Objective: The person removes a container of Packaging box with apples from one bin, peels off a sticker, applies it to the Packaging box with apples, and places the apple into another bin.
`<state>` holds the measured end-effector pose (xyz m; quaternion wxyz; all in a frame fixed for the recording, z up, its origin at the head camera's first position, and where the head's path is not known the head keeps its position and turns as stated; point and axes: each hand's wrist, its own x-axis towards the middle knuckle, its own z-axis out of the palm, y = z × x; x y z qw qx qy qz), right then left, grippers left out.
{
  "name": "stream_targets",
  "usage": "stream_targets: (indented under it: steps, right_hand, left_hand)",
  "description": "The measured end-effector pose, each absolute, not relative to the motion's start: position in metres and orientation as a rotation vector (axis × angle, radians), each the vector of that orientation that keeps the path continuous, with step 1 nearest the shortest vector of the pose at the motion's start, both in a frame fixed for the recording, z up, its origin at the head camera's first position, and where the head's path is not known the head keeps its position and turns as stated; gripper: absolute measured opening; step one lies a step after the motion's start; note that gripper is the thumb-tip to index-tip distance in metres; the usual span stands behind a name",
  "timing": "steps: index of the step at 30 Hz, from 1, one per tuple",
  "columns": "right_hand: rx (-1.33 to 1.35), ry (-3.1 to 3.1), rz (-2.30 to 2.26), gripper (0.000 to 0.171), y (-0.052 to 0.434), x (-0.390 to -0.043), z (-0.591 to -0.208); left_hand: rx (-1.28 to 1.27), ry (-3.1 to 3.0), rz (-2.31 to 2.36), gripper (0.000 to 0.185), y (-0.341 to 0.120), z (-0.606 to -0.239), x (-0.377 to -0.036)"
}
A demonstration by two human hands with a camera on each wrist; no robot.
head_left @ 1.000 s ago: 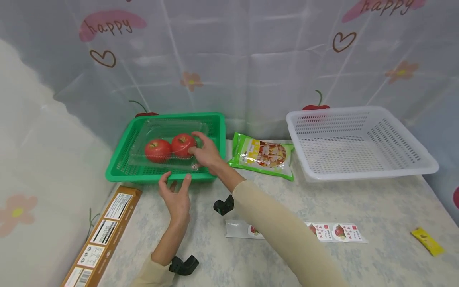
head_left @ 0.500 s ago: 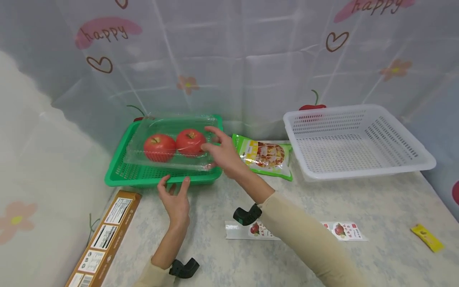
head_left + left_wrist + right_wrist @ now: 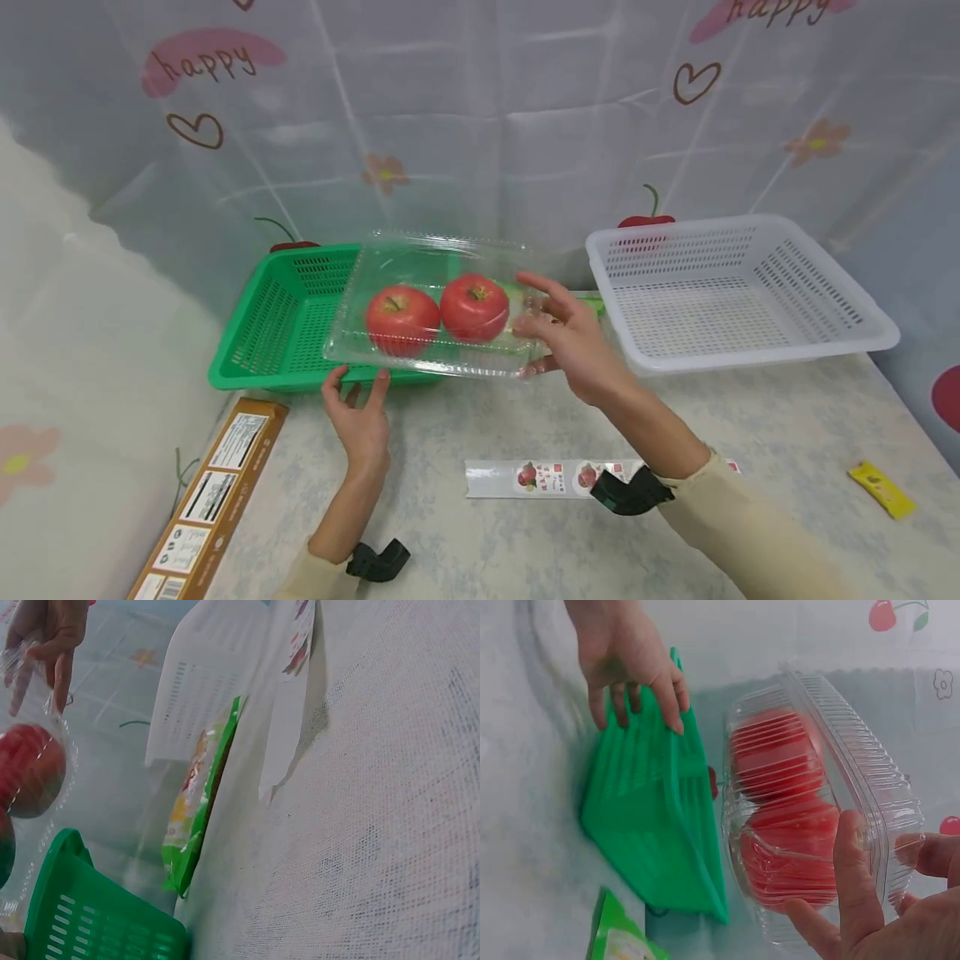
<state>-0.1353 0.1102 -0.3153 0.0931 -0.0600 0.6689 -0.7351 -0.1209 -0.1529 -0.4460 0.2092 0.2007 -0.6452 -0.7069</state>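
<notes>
My right hand (image 3: 573, 342) grips the right end of a clear plastic clamshell box (image 3: 427, 360) with two red apples (image 3: 475, 308) inside. The box is raised, overlapping the right side of the green basket (image 3: 262, 333) and the snack bag in the head view. Thumb and fingers hold its end in the right wrist view, where the box (image 3: 870, 780) looks tilted. At the front rim of the green basket, my left hand (image 3: 360, 425) touches the edge with spread fingertips; some of its fingers hang against the outer wall (image 3: 634, 802).
A green snack bag (image 3: 191, 817) lies beside the green basket, mostly behind the box in the head view. At right stands a white basket (image 3: 750, 358). A label strip (image 3: 540, 478), a yellow packet (image 3: 882, 490) and a long brown box (image 3: 213, 492) lie on the table.
My right hand has lifted the clamshell box with the apples out of the green basket and moved it rightward. The left hand has stayed at the basket's front rim.
</notes>
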Motion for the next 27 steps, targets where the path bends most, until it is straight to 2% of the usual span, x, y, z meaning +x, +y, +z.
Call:
stream_targets:
  steps: [13, 27]
  right_hand:
    - [-0.098, 2.187, -1.976, 0.061, 0.182, -0.088, -0.337]
    - [-0.034, 2.195, -1.902, 0.061, 0.21, -0.056, -0.367]
  left_hand:
    - [0.517, -1.755, -2.005, 0.054, -0.152, -0.445, -0.119]
    - [0.489, -1.79, -2.01, 0.056, -0.154, -0.445, -0.115]
